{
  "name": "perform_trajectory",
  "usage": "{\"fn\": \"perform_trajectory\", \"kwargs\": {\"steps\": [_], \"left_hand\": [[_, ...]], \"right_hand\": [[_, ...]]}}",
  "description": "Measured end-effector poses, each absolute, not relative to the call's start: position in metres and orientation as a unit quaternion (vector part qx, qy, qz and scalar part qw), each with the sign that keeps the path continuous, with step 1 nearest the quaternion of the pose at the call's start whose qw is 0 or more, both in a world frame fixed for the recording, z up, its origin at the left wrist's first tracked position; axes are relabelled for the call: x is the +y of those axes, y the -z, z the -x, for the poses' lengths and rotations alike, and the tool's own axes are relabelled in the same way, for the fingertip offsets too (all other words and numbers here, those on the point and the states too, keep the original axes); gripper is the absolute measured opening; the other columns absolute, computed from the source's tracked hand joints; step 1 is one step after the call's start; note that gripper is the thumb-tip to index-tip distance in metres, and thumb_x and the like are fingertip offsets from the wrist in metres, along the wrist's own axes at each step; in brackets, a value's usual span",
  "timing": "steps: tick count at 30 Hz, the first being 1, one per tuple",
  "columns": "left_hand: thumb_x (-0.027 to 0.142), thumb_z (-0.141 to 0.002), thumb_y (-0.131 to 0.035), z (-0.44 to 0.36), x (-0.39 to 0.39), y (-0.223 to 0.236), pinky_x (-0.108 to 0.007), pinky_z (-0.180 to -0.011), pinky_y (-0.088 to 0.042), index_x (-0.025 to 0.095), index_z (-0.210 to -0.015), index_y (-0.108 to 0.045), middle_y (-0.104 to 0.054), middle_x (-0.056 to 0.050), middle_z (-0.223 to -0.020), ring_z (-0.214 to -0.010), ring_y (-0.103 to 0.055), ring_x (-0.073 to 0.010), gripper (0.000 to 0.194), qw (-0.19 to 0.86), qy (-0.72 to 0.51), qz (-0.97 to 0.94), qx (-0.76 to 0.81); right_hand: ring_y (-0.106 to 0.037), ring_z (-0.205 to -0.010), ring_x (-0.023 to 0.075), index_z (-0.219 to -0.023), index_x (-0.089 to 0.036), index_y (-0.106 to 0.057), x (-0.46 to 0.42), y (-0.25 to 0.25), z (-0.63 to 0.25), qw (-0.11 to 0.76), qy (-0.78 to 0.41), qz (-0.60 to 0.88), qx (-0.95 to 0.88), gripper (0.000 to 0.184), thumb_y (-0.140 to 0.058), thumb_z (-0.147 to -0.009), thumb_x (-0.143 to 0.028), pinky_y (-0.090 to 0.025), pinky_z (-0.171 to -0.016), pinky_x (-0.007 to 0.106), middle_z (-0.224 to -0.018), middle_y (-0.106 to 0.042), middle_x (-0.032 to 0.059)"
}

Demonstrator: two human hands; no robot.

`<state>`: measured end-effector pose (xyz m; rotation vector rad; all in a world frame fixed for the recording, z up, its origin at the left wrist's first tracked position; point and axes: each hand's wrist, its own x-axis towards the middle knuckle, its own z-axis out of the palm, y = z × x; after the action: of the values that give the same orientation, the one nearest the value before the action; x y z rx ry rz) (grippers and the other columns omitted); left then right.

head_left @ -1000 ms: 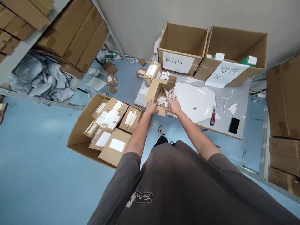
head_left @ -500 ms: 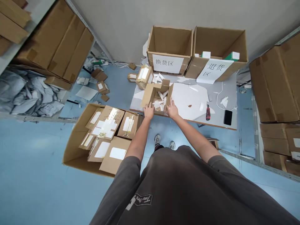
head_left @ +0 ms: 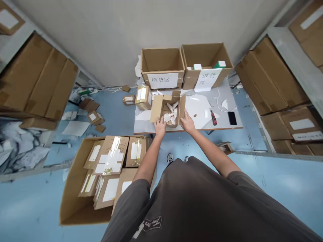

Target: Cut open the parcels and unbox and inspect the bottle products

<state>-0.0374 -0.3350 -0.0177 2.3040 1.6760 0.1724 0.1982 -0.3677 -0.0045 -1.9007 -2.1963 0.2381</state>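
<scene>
L hand point(head_left: 160, 127) & R hand point(head_left: 187, 123), part-open, touch open box point(head_left: 167, 126).

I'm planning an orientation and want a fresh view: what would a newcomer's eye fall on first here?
Probably the two large, open brown cardboard boxes with handwritten white paper signs, by the wall. Next, the small open cardboard box of white pieces between the left hand and right hand, at the table's front edge.
</scene>
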Motion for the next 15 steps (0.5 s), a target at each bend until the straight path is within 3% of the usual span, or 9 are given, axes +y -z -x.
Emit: {"fn": "perform_trajectory", "kwargs": {"steps": [7,15], "left_hand": [[0.027,-0.105,-0.054,-0.038,-0.322,-0.013,-0.061,-0.121,-0.036,0.026,-0.108,-0.077,-0.041,-0.005,-0.174,-0.16,-0.031,-0.0372,0.023,0.125,-0.11,-0.863,0.478],[0.028,-0.107,-0.05,-0.183,-0.355,-0.035,-0.06,-0.123,-0.032,0.027,-0.112,-0.077,-0.037,-0.002,-0.176,-0.163,-0.025,-0.0352,0.027,0.126,-0.094,-0.925,0.347]], "right_hand": [[-0.022,-0.164,0.0466,-0.112,-0.016,-0.07,-0.41,-0.036,-0.26,0.155,-0.005,0.723,-0.674,0.033,-0.079,-0.08,-0.016,-0.043,-0.119,0.065,-0.182,0.001,0.0133],[-0.018,-0.165,0.0474,-0.122,-0.016,-0.068,-0.506,-0.068,-0.367,0.161,0.029,0.818,-0.551,0.04,-0.08,-0.085,-0.026,-0.036,-0.123,0.067,-0.182,0.004,0.013]]}}
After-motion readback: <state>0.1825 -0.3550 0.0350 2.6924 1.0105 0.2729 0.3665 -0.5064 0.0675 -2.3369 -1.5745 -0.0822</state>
